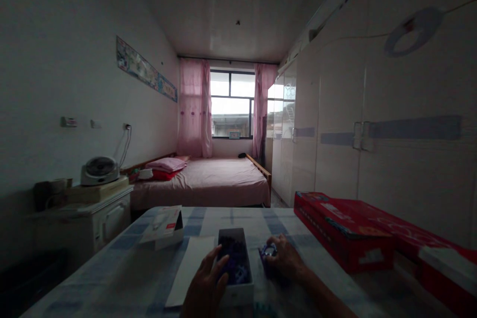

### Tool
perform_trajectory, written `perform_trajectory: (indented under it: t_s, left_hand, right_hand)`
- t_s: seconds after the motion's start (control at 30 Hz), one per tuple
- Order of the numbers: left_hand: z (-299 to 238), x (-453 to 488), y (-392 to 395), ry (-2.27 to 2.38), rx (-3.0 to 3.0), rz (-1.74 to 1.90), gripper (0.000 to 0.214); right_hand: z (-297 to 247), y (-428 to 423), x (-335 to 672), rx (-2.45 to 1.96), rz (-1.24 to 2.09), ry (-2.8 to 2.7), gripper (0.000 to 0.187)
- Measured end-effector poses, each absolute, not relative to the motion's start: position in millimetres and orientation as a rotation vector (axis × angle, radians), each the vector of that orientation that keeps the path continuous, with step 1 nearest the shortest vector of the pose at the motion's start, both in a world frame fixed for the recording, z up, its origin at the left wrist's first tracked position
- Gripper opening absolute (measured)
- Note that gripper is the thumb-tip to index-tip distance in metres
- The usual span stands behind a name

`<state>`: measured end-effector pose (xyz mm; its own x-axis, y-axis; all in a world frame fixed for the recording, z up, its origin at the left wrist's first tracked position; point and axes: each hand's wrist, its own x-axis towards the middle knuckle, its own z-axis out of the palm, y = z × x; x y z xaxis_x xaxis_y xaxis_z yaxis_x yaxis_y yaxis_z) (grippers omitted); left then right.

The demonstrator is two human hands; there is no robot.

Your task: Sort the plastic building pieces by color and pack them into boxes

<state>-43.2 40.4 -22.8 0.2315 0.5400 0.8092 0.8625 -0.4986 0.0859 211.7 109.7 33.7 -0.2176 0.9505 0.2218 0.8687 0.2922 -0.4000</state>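
Note:
A narrow, open white box (236, 296) stands on the table, with dark blue-purple pieces (238, 266) inside. Some of these look toothed or ring-like, but the dim light blurs their kind. My left hand (208, 278) lies against the box's left side, its fingers apart and reaching over the rim. To the right of the box, my right hand (286, 259) has its fingers closed on a small blue ring-shaped piece (269, 250) just above the cloth. Dark parts beneath that piece are partly hidden by the hand. A long white lid or card (186, 271) lies left of the box.
A checked cloth covers the table (122, 268). A white carton (164, 226) stands at the back left, and large red boxes (343, 228) line the right side. Beyond are a bed (216, 179), a cabinet with a fan (100, 170) and tall wardrobes (335, 84).

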Motion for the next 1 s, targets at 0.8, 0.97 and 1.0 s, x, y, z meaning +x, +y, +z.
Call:
perform_trajectory:
  t_s: [0.8, 0.97, 1.0]
  left_hand:
    - [1.4, -34.3, 20.3, -1.527, -2.347, -1.092, 0.035]
    - [4.5, -31.4, 16.6, -1.51, -2.309, -1.0, 0.032]
    - [3.8, -31.6, 16.6, -1.486, -2.3, -0.992, 0.031]
  right_hand:
    - [66.4, 83.6, 211.3, -1.54, 0.457, -2.353, 0.059]
    - [45.2, 78.7, 227.1, -1.608, 0.484, -2.41, 0.069]
    - [41.7, 77.7, 225.3, -1.604, 0.461, -2.405, 0.066]
